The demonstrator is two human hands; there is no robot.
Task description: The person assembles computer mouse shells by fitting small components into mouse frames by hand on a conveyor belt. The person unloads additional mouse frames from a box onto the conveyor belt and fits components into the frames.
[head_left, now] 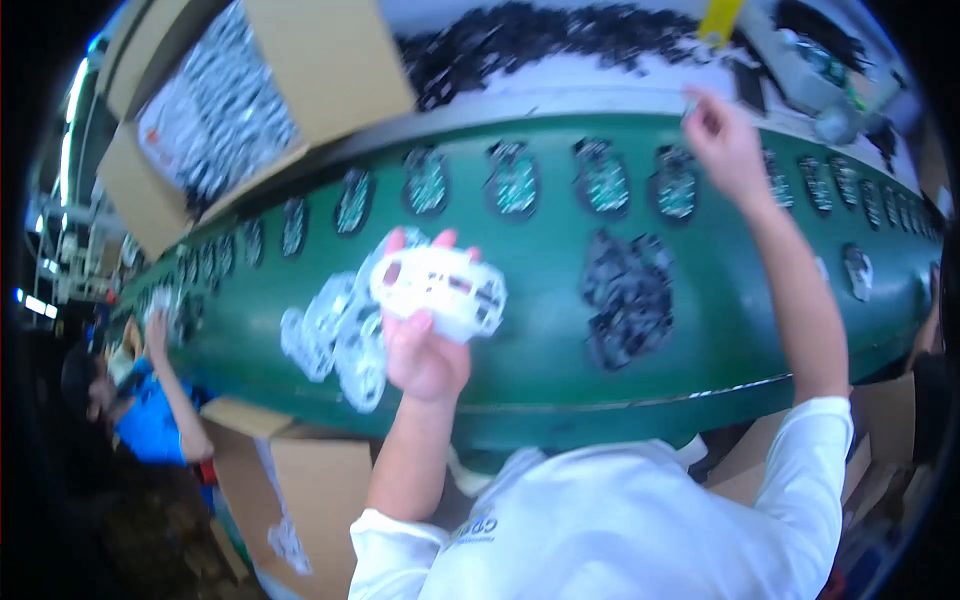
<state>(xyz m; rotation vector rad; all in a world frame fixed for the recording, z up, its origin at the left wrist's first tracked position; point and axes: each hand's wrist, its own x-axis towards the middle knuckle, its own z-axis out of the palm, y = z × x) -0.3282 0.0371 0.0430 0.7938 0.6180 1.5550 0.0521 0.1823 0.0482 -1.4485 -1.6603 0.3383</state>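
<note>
My left hand [428,365] is closed round a white oval plastic shell [440,285] with several cut-outs, raised above the green conveyor belt [520,375]. Just left of it lies a loose pile of translucent white plastic shells [330,325]. My right hand [724,145] reaches over the far side of the belt, fingertips pinched together; anything between them is too small to make out. Below that hand is a black oval piece with a green circuit board [674,185], one of a row along the belt. A heap of small black parts [628,300] sits between my arms.
Beyond the belt, many black pieces [540,40] cover a pale surface. An open cardboard box [325,70] of grey bagged parts stands at the far left. Another carton [320,490] is at the near edge. A co-worker in blue [155,420] works on the left.
</note>
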